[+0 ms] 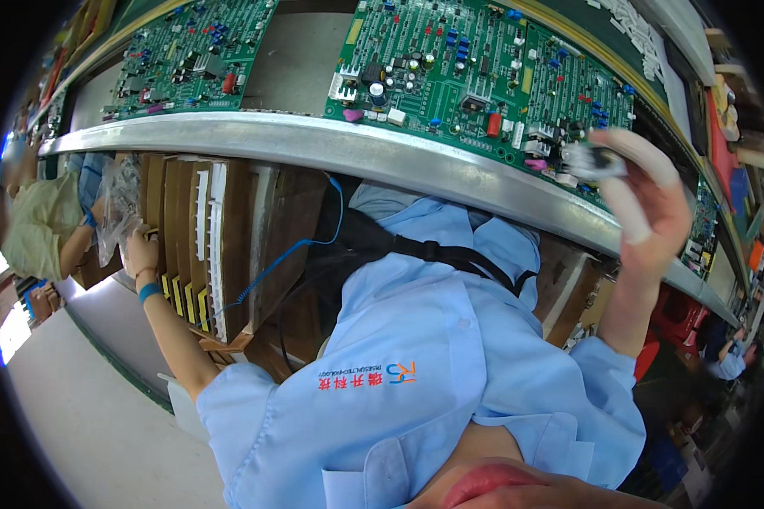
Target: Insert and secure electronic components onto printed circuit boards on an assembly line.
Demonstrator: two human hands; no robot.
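Observation:
My right hand (658,199), white covers on its fingertips, pinches a small black-and-silver part (598,161) blurred by motion. It is above the right end of a green circuit board (437,93) fitted with many small components. To the left, my left hand (142,253) is stretched out with a blue band at the wrist. Its fingers are curled at the lower edge of a crumpled clear plastic bag (120,199), beside a box of upright cardboard dividers (176,212). The fingertips are partly hidden.
A metal rail (289,138) runs along the boards' near edge. Another green circuit board (187,64) lies to the left. A coiled blue cord (293,248) hangs by the divider box. A person in a yellow-green top (38,222) is at the far left. White parts (632,30) lie at the upper right.

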